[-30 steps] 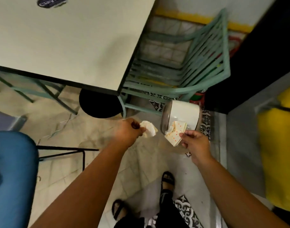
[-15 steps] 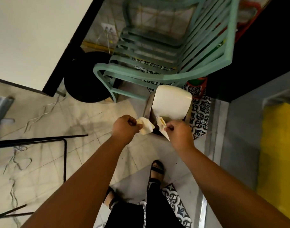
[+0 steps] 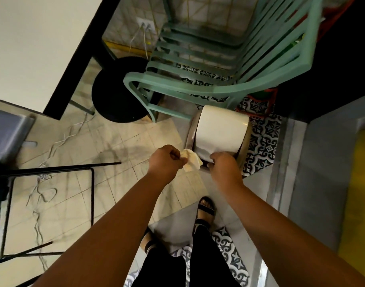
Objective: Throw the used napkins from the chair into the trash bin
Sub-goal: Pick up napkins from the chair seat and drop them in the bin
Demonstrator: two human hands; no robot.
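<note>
The trash bin (image 3: 190,129) stands on the floor in front of the green slatted chair (image 3: 198,88), with its white swing lid (image 3: 218,129) on top. My left hand (image 3: 165,162) pinches a crumpled white napkin (image 3: 191,164) just left of the bin's front edge. My right hand (image 3: 225,168) is at the bin's front opening, under the lid's lower edge, with its back towards me. Its fingers are hidden. The dotted napkin it carried is out of sight. No napkins show on the chair seat.
A white table (image 3: 32,38) with a black round base (image 3: 115,96) stands at the left. Loose cables (image 3: 53,141) and a black metal frame (image 3: 92,193) lie on the floor at the left. A dark wall and a yellow object (image 3: 359,193) close off the right. My sandalled feet (image 3: 206,208) stand below the bin.
Both hands have moved forward to the bin. My right hand has reached the opening under the lid, and its dotted napkin has dropped out of sight. The left still holds its napkin.
</note>
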